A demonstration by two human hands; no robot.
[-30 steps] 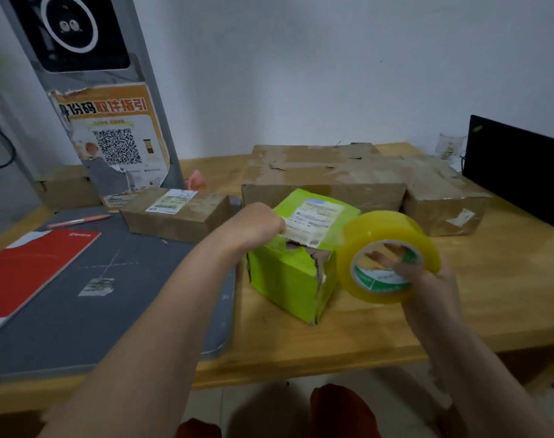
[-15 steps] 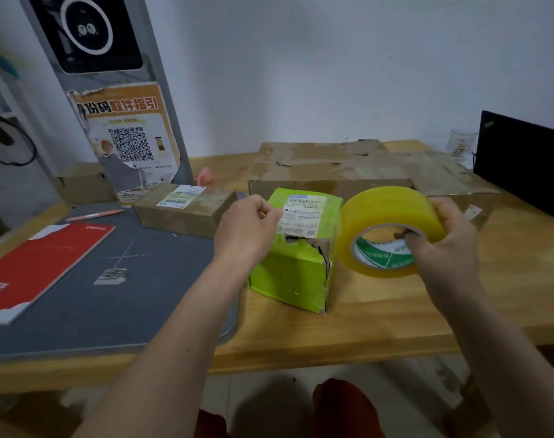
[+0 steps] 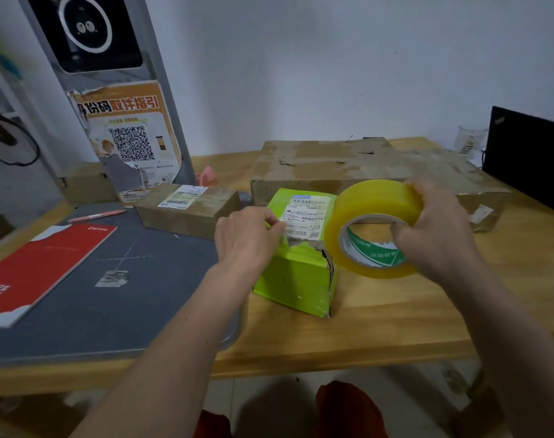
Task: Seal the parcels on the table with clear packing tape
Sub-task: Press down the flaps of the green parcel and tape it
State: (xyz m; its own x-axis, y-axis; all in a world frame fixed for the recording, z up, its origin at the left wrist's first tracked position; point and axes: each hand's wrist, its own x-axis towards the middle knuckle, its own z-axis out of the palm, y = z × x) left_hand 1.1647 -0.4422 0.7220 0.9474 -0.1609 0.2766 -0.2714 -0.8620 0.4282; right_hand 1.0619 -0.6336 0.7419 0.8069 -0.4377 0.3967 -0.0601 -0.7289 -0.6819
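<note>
Right hand: the right hand (image 3: pixel 437 229) grips a roll of yellowish packing tape (image 3: pixel 375 227), fingers curled over its outer rim and thumb hooked into the core, holding it raised at the 3 o'clock side of the green parcel.
Left hand: the left hand (image 3: pixel 245 237) has its fingertips pinched together at the top 9 o'clock edge of the green parcel (image 3: pixel 296 267); whether they hold a tape end cannot be told.
Green parcel: it sits on the wooden table (image 3: pixel 427 311) between the hands, white shipping label on top, its front upper edge torn.
Small brown parcel: at 10 o'clock of the green one, the small brown parcel (image 3: pixel 187 208) lies on a grey mat (image 3: pixel 117 298).
Large brown parcels: the large brown parcels (image 3: pixel 348 165) lie at 12 o'clock, just behind.
Red booklet: the red booklet (image 3: pixel 42 270) lies on the mat at 9 o'clock, well apart.
</note>
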